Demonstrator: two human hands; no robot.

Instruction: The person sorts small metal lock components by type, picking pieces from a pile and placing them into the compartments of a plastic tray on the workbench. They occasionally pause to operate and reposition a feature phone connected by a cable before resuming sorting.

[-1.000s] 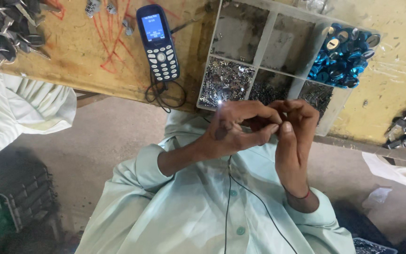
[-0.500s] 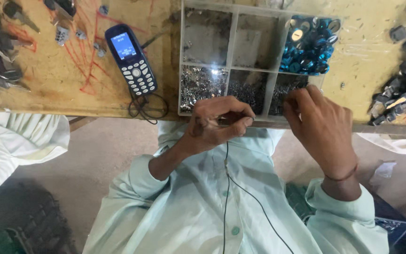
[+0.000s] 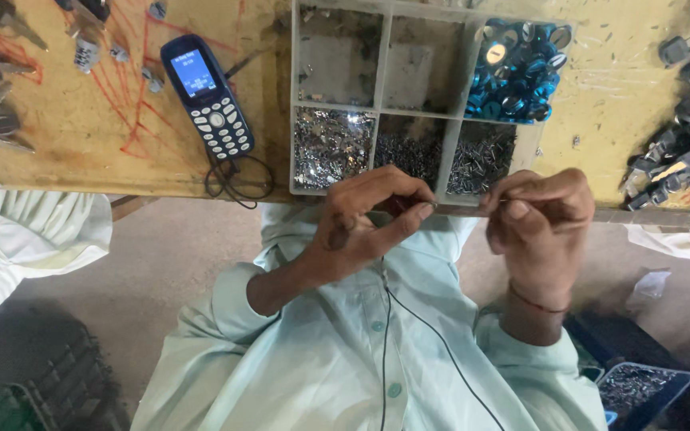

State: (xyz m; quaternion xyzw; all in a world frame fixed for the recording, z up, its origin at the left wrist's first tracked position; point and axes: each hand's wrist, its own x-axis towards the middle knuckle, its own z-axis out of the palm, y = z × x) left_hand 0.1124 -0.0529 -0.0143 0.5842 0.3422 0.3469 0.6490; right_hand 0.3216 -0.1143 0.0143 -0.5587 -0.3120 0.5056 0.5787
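Both hands hover apart at the bench (image 3: 121,152) edge: left hand (image 3: 365,219) pinches a tiny pin (image 3: 433,205), right hand (image 3: 545,219) pinches another, below the tray (image 3: 382,112).

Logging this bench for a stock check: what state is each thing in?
Grey compartment tray: two upper cells near empty, three lower cells filled with small metal pins.
Blue round caps: heaped in one cell.
Dark blue keypad phone: screen lit.
Left hand: pinched shut.
Right hand: pinched shut.
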